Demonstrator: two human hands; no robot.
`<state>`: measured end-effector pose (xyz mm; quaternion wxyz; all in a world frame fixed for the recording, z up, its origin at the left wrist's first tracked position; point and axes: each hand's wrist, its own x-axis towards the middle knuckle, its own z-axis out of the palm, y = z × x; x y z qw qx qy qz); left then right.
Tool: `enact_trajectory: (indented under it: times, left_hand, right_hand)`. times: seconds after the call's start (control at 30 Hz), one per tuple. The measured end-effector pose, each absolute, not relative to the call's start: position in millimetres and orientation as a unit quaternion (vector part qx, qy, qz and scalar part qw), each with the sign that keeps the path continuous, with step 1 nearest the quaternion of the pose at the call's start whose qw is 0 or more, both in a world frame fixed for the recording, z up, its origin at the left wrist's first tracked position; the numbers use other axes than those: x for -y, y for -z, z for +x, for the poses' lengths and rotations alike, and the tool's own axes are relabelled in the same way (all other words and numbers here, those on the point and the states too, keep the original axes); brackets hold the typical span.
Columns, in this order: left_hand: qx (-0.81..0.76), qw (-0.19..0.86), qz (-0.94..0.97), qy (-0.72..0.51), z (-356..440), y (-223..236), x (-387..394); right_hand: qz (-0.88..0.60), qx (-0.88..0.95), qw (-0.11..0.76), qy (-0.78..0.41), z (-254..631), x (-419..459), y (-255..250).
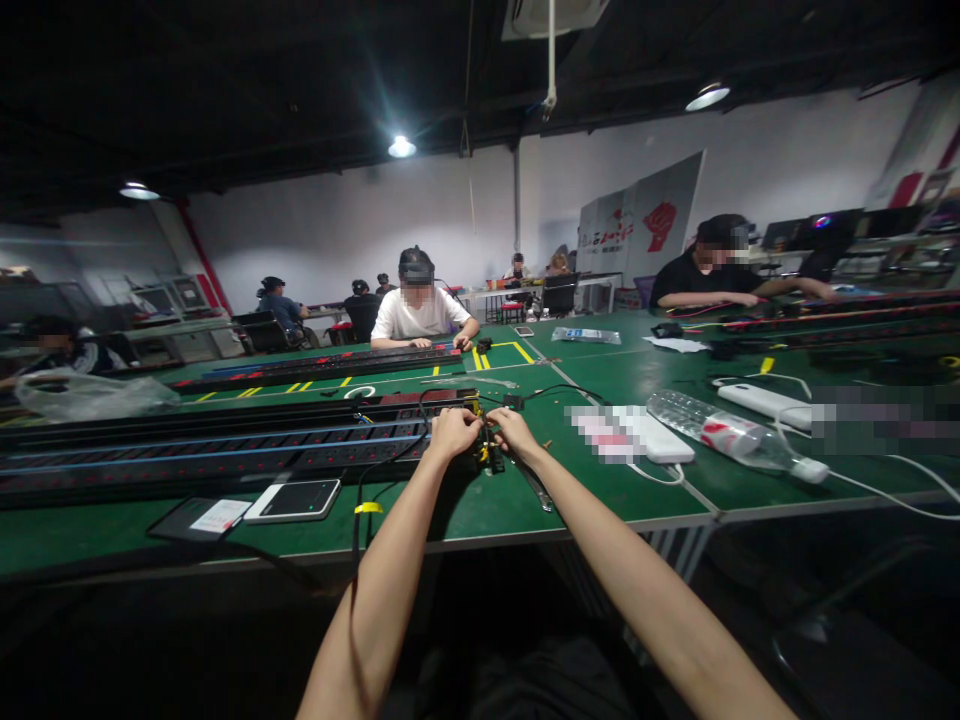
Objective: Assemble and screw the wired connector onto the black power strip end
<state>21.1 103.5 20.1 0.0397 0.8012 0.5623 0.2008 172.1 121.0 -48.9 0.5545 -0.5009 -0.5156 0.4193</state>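
Note:
My left hand [452,432] and my right hand [511,430] are stretched out over the green table [465,505], close together at the right end of a long black strip assembly [225,450]. Both hands have their fingers curled in a pinch on a small black and yellow part with wires [489,450] between them. The fingertips are partly hidden, and the part is too small to name. A black cable with a yellow tag [367,507] runs from the strip toward me.
A white-edged tablet [294,499] and a dark phone [199,518] lie front left. A lying plastic bottle [731,432], white power banks [660,440] and cables lie to the right. Other people sit at more black strips across the table.

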Motion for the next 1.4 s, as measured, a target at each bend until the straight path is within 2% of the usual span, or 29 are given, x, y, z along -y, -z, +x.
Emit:
enact_trajectory:
  times: [0.1, 0.43, 0.67, 0.9, 1.07, 1.4]
  left_hand:
    - [-0.568, 0.054, 0.794, -0.211, 22.7, -19.3, -102.1]
    - [-0.571, 0.058, 0.789, -0.22, 24.3, -18.3, -97.6]
    - [-0.574, 0.05, 0.785, -0.226, 23.2, -15.0, -100.1]
    - [-0.568, 0.05, 0.789, -0.229, 21.8, -14.4, -99.8]
    - [-0.565, 0.04, 0.794, -0.222, 21.3, -15.9, -98.6]
    - [-0.561, 0.036, 0.8, -0.21, 20.9, -15.6, -98.1]
  right_hand:
    - [-0.47, 0.515, 0.561, -0.446, 173.6, -118.7, 43.7]
    - [-0.517, 0.532, 0.544, -0.393, 174.3, -119.6, 49.5]
    - [-0.45, 0.507, 0.578, -0.455, 174.3, -116.0, 42.4]
    - [-0.485, 0.481, 0.572, -0.454, 170.7, -116.4, 42.4]
    - [-0.444, 0.494, 0.587, -0.463, 172.1, -113.8, 41.3]
    - [-0.481, 0.508, 0.558, -0.447, 168.9, -113.8, 40.4]
